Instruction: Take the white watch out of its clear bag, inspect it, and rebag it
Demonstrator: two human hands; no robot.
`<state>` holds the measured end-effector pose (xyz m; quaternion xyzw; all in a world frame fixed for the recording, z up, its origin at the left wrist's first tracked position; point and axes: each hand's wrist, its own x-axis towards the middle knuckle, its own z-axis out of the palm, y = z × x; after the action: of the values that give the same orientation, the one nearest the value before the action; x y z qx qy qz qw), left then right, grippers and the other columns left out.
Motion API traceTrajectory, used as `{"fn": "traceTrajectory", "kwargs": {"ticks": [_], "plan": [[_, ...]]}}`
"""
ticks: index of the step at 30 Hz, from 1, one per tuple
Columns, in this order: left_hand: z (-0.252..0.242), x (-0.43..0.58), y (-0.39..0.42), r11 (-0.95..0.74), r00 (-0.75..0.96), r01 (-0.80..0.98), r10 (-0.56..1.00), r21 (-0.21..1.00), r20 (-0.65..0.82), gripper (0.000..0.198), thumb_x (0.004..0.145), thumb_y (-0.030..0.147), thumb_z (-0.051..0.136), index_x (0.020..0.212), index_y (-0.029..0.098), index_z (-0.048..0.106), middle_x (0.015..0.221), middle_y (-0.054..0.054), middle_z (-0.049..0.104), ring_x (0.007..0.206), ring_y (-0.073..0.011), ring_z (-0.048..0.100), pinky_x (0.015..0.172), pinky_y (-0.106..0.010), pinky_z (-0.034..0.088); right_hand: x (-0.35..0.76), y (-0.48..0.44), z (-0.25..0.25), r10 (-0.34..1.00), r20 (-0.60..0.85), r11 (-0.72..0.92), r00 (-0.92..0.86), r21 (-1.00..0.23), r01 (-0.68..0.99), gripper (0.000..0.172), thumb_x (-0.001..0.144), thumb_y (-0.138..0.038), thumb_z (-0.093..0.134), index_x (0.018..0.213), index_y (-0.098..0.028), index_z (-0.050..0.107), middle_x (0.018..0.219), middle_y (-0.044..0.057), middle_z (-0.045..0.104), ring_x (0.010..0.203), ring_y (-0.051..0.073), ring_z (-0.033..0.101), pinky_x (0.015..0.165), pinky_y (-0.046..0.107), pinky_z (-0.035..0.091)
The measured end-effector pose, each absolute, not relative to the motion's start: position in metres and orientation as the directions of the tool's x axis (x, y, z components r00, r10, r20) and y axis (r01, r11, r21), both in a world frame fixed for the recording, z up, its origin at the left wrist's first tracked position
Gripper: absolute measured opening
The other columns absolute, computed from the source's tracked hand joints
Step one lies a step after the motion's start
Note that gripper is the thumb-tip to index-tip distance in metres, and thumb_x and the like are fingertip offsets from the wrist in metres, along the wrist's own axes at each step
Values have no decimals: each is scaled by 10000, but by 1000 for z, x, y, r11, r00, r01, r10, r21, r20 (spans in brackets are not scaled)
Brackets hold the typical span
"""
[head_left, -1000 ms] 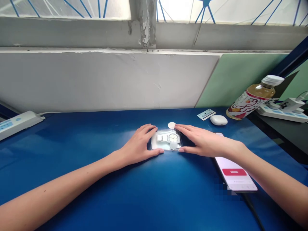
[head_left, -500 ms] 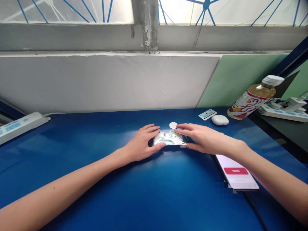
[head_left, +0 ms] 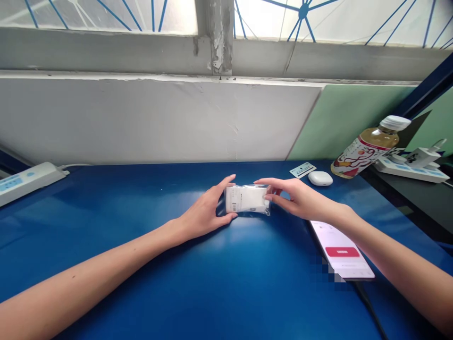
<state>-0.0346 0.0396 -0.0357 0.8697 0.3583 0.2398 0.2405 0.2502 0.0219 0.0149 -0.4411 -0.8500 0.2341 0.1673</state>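
A small clear plastic packet (head_left: 247, 199) with a watch inside stands on its long edge on the blue table (head_left: 141, 203), its white back facing me. My left hand (head_left: 207, 211) pinches the packet's left end between thumb and fingers. My right hand (head_left: 297, 199) pinches its right end the same way. The small white disc that lay behind the packet is hidden by it.
A lit phone (head_left: 341, 250) with a red button on its screen lies under my right forearm, a cable leading off it. At the back right are a white earbud case (head_left: 320, 178), a barcode label (head_left: 302, 169), a tea bottle (head_left: 368, 147) and a power strip (head_left: 410, 169). Another power strip (head_left: 24, 178) lies at the left edge.
The packet lay flat, watch face up, with both hands at its ends. Both hands have tipped it up onto its edge, so its white back now faces me.
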Motion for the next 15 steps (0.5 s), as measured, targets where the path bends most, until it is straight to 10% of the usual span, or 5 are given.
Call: {"fn": "traceTrajectory", "kwargs": {"ticks": [7,15], "plan": [[-30,-33,39,-628,637,594,749,502,183,685,815,434,706,1389,165,446,1565,-192,347,1465,-356,319,1173,-513,341,255,18,9,811,-123,506,-572,-344,791,982,826,-700,576,1581,-163,249,1590,185,367,1435,366,382,1112,501,408],[-27,-31,41,-684,705,654,706,323,68,777,867,548,617,1461,86,428,1552,-203,396,1481,-379,273,1220,-560,207,254,19,6,821,-281,402,-497,-336,852,1089,804,-754,552,1584,-76,207,1652,191,182,1517,353,177,1209,500,255]]}}
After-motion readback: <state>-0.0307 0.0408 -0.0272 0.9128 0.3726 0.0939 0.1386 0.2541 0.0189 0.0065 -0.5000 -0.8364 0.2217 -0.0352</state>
